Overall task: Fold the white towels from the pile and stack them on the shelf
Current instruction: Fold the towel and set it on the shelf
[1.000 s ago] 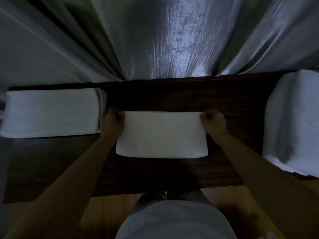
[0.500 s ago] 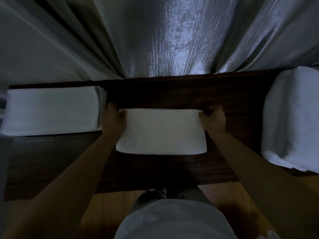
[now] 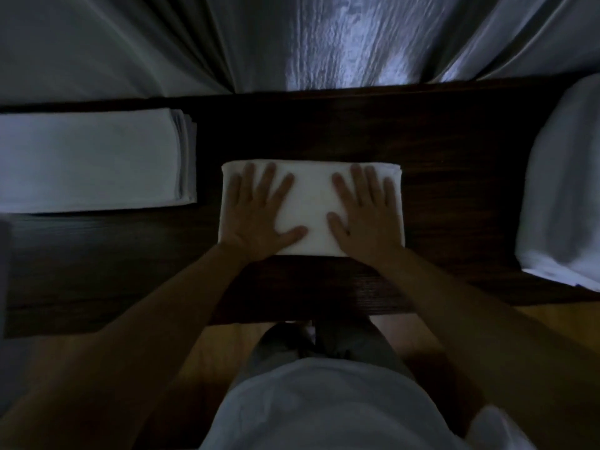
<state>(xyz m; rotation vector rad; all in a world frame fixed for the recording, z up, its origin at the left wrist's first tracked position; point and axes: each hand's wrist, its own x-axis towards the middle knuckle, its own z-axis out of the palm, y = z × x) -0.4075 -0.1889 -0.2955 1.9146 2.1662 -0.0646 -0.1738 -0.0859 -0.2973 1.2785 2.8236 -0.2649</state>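
Note:
A white folded towel (image 3: 311,203) lies in the middle of the dark wooden shelf (image 3: 454,196). My left hand (image 3: 259,212) lies flat on its left half, fingers spread. My right hand (image 3: 367,212) presses flat on its right half in the same way. A stack of folded white towels (image 3: 91,160) sits on the shelf at the left. A heap of unfolded white towels (image 3: 565,190) fills the right end and hangs over the front edge.
Grey curtains (image 3: 292,40) hang right behind the shelf. Below the shelf's front edge lies a wooden floor (image 3: 552,323). My white shirt (image 3: 324,407) and dark trousers show at the bottom. The room is dim.
Both hands let go of the towel's far corners and now lie flat on top of it. The towel looks folded over once more, thicker and shorter front to back.

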